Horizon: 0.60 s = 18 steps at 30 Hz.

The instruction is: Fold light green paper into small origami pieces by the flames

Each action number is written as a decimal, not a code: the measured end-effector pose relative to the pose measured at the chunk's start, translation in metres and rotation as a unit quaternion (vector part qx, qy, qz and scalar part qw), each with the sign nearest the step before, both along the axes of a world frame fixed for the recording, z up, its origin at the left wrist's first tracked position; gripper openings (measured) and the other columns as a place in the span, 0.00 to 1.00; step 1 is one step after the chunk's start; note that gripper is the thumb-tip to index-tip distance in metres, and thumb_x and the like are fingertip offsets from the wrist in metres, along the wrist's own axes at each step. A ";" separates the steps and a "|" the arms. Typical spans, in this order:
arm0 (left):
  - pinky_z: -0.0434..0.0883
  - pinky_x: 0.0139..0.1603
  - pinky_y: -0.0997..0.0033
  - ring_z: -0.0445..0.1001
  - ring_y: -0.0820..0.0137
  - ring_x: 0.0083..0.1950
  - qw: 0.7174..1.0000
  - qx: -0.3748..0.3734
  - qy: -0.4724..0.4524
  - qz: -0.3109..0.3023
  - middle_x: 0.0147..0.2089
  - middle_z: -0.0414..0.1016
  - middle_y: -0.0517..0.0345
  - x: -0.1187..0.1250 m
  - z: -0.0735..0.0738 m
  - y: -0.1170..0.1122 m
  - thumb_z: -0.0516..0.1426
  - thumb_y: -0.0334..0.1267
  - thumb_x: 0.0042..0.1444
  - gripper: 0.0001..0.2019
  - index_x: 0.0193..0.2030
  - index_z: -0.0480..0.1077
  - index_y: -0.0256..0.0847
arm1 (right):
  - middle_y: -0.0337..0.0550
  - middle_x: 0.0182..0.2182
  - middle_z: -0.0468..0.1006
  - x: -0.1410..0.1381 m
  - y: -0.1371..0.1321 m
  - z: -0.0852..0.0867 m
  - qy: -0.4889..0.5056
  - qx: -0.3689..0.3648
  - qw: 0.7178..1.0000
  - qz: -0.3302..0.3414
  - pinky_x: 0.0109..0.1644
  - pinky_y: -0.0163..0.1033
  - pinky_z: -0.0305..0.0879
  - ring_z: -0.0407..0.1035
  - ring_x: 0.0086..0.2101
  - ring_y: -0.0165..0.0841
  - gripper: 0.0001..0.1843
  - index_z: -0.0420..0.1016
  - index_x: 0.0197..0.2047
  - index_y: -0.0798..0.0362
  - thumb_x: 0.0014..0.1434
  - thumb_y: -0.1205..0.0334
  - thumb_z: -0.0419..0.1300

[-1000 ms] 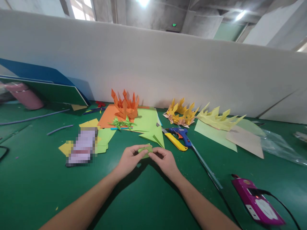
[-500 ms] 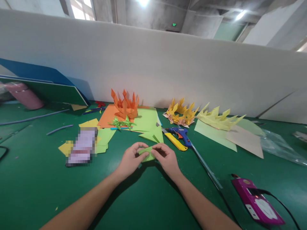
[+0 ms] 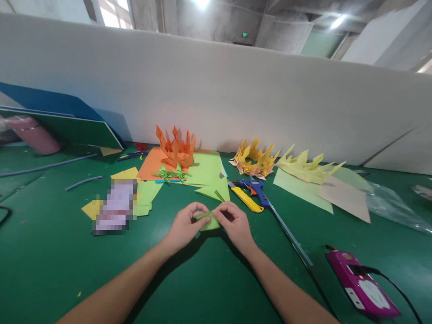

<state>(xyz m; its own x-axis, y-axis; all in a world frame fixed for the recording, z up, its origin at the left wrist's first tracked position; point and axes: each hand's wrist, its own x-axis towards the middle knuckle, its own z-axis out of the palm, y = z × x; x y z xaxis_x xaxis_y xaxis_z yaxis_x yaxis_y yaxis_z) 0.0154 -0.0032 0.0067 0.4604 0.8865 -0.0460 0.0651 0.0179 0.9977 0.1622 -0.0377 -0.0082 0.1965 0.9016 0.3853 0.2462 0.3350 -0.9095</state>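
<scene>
Pinching the green paper (image 3: 209,222), which looks light and bendy, I hold its nine o'clock corner with my left hand (image 3: 184,225), three o'clock with my right hand (image 3: 235,225).

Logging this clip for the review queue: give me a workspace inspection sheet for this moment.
Surface: green table, scattered with paper sheets.
Job's things: small green paper piece, pinched between both hands.
Clutter: orange folded shapes, yellow folded shapes, yellow knife, blue glue gun, clear plastic bag.
Grips: left hand and right hand both closed on the paper.
Cables: black cable plugged into magenta device.
Surroundings: white partition behind; ceiling lights above.
</scene>
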 end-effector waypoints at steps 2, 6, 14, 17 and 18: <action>0.53 0.23 0.79 0.56 0.79 0.20 1.000 -0.001 0.002 -0.002 0.19 0.62 0.70 0.000 0.000 0.000 0.60 0.41 0.43 0.12 0.31 0.63 0.39 | 0.38 0.23 0.69 0.000 0.000 0.000 -0.001 0.001 1.000 0.001 0.32 0.35 0.60 0.63 0.27 0.31 0.09 0.70 0.22 0.52 0.52 0.59 0.59; 0.54 0.23 0.79 0.58 0.79 0.21 1.000 0.000 0.002 0.002 0.20 0.63 0.69 0.000 0.000 0.000 0.60 0.40 0.42 0.11 0.31 0.64 0.39 | 0.38 0.23 0.70 0.000 -0.001 0.001 0.000 -0.005 1.000 -0.001 0.32 0.36 0.60 0.64 0.27 0.31 0.09 0.70 0.22 0.52 0.51 0.59 0.60; 0.56 0.23 0.78 0.60 0.79 0.21 1.000 -0.009 -0.005 0.013 0.21 0.65 0.68 0.001 0.003 -0.001 0.61 0.38 0.40 0.10 0.29 0.66 0.39 | 0.38 0.22 0.69 0.001 0.000 0.000 -0.004 -0.010 1.000 -0.002 0.31 0.35 0.60 0.63 0.26 0.31 0.10 0.70 0.21 0.52 0.51 0.58 0.60; 0.58 0.25 0.78 0.63 0.78 0.22 1.000 -0.006 -0.008 0.017 0.22 0.67 0.67 0.001 0.003 -0.001 0.61 0.37 0.40 0.09 0.28 0.66 0.39 | 0.38 0.22 0.69 0.000 0.000 0.001 -0.006 -0.007 1.000 -0.001 0.31 0.35 0.60 0.63 0.26 0.31 0.10 0.70 0.21 0.52 0.51 0.59 0.60; 0.59 0.26 0.77 0.64 0.77 0.24 1.000 -0.002 -0.009 0.018 0.23 0.68 0.66 0.001 0.003 -0.001 0.61 0.37 0.40 0.09 0.28 0.67 0.39 | 0.37 0.21 0.69 0.000 -0.001 0.002 -0.008 -0.006 1.000 0.000 0.31 0.35 0.60 0.63 0.26 0.31 0.10 0.69 0.21 0.52 0.51 0.59 0.60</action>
